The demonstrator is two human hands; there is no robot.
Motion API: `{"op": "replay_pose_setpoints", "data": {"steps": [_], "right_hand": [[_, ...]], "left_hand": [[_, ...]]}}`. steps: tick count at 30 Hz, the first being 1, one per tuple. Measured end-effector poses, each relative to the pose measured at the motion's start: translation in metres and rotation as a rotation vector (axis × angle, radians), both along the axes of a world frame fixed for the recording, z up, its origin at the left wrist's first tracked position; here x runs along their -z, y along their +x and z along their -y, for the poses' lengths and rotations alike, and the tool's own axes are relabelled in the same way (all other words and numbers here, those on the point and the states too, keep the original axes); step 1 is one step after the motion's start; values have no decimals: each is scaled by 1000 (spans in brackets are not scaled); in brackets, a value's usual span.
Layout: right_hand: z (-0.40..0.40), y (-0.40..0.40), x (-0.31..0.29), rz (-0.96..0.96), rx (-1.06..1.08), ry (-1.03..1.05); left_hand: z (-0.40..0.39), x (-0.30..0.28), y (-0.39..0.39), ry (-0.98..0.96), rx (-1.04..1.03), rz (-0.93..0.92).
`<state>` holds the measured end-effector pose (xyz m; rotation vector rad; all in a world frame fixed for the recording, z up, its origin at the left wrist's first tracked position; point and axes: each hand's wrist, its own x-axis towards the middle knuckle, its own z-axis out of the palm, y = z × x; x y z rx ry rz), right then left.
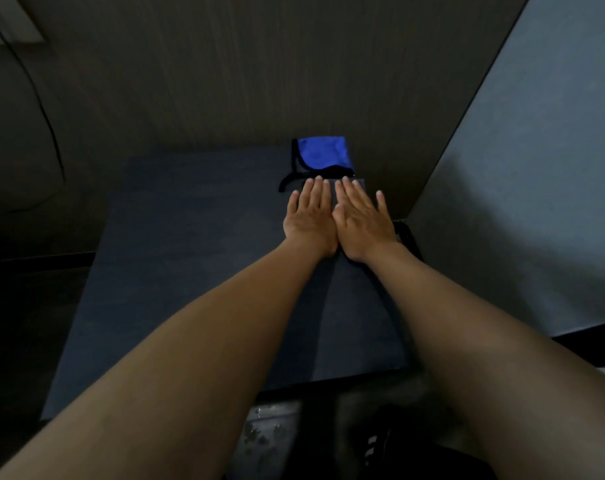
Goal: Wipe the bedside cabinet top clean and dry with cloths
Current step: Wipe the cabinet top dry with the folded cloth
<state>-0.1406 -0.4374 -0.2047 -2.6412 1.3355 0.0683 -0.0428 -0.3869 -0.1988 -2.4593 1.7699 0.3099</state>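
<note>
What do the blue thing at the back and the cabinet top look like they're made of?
Blue item: probably soft fabric, matte, going by its limp curved edge and black trim with a loose strap.
Cabinet top: a flat, rigid dark panel with a matte finish and sharp straight edges, perhaps laminate or painted board; the dim light leaves that open.
Both hands lie flat on a darker strip, possibly a cloth.

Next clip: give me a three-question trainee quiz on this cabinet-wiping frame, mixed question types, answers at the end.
1. True or false: both hands lie flat, palms down, side by side on the cabinet top.
2. Multiple choice: the blue cloth lies (A) under the palms, (B) just beyond the fingertips at the back, (C) on the floor.
3. Fill in: the left hand and right hand rest on a dark ____ strip.

Key
1. True
2. B
3. Cloth, as far as this dim view shows.
</note>
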Motion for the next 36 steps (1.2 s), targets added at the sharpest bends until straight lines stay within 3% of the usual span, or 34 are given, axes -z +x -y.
{"op": "replay_pose_setpoints", "data": {"steps": [13,36], "right_hand": [[-20,18,-2,-1,-6,-64],[-161,243,2,82,-238,50]], "left_hand": [[-14,2,25,10,26,-13],[-181,5,232,17,-247,30]]}}
